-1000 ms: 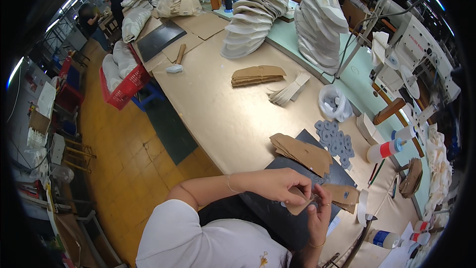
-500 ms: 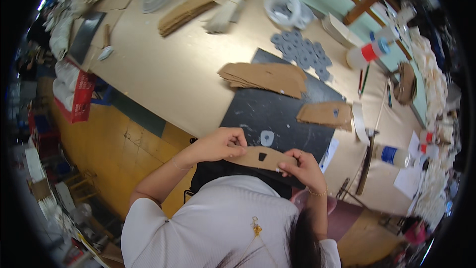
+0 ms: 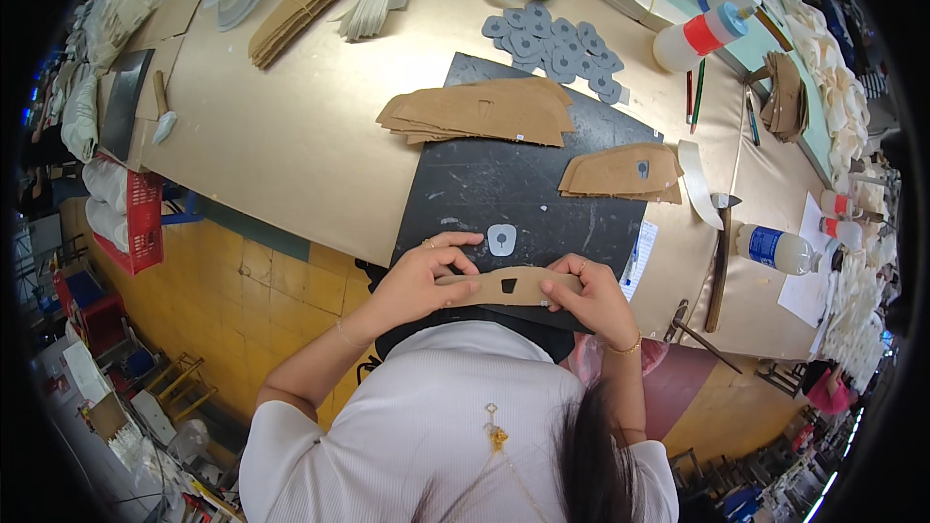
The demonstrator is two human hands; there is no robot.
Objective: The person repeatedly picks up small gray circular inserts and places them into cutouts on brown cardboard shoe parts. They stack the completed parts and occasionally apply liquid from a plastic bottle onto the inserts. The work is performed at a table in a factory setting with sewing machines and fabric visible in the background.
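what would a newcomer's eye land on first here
Most likely the tan piece with a dark cutout, held at its ends by the left hand and right hand over the near part of the black board. Next, perhaps, the heap of grey patches beyond the board, with a single grey patch just past the held piece. Far left, a bright red basket stands beside the table.

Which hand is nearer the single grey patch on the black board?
Left. The left hand is just left of and below the grey patch; the right hand is farther off, to its lower right, holding the brown piece.
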